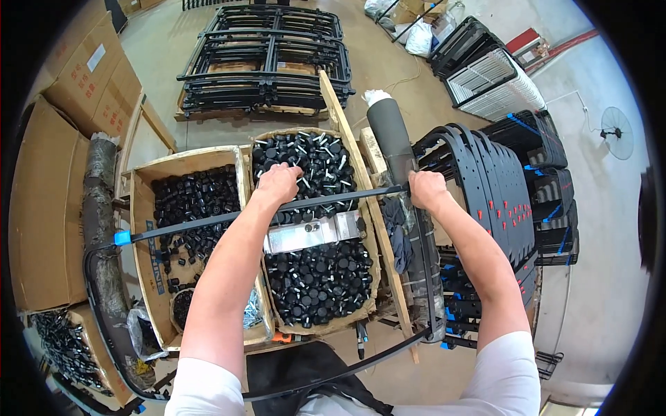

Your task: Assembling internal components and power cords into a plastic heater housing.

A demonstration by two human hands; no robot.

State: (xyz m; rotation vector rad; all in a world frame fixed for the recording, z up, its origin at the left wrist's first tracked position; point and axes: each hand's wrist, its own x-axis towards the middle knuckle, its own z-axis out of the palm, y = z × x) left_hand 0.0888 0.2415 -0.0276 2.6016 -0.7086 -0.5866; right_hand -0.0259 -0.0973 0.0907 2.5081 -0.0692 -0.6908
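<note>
Frame (277,211), thin black metal, spans across box of screw feet (316,229). Right hand (428,189) fingers wrapped tight on corner right of box; left hand (277,182) fingers curled down into feet, grip unclear. Risk: one-handed hold lets frame swing, knocking feet out.

Both hands (277,182) (427,189) closed, arms outstretched forward

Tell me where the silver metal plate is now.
The metal plate lies in the right-hand wooden box, on the black knobs, just below the left hand.
</note>
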